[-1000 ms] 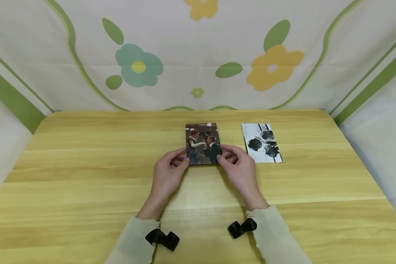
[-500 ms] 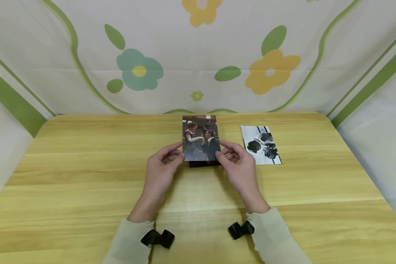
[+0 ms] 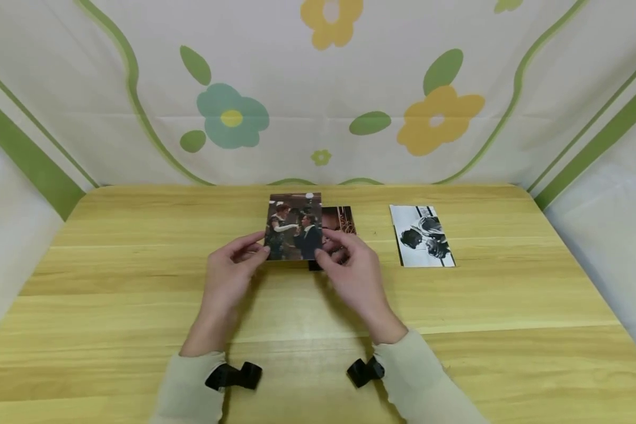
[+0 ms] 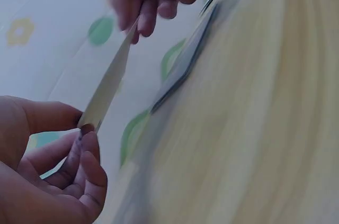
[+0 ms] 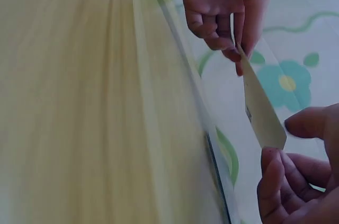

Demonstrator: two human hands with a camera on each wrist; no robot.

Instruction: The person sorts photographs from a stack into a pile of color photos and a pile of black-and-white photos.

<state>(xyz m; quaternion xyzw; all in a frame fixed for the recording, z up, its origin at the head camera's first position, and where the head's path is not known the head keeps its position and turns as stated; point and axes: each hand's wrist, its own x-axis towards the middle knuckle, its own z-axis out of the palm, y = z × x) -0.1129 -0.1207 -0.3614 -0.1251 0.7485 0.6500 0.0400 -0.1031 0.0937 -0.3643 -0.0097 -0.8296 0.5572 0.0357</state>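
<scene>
In the head view, a person has both hands on a color picture card [image 3: 295, 227]. The left hand [image 3: 230, 272] pinches its left edge near the bottom corner, and its fingers [image 3: 251, 238] are bent with only the thin card between them and the thumb. The right hand [image 3: 354, 274] pinches the right edge in the same way. The card shows two people, and one has a long white glove. It is up off the tabletop [image 3: 138, 324] and in front of the left part of a dark picture card [image 3: 340, 217], which lies flat. The right hand hides some of that dark card too. Well to the right lies a black-and-white card [image 3: 425, 238], with its picture turned sideways. Both sleeves [image 3: 188, 388] are pale, and a black wrist strap [image 3: 228, 376] with a small block sits by each cuff. Behind everything hangs a white cloth [image 3: 297, 88] with green leaves and big blue-green and yellow flowers.

In the left wrist view, the color card is tilted and shows its plain, pale back. The thumb and fingers of the left hand squeeze its near end, and the right hand has the far end. A card with a dark edge lies on the tabletop apart from them, and part of another shows near the top.

In the right wrist view, the right hand pinches the near end of the pale back, and the left hand has the far end. One dark card edge shows low down on the tabletop, but I cannot tell which card it is.
</scene>
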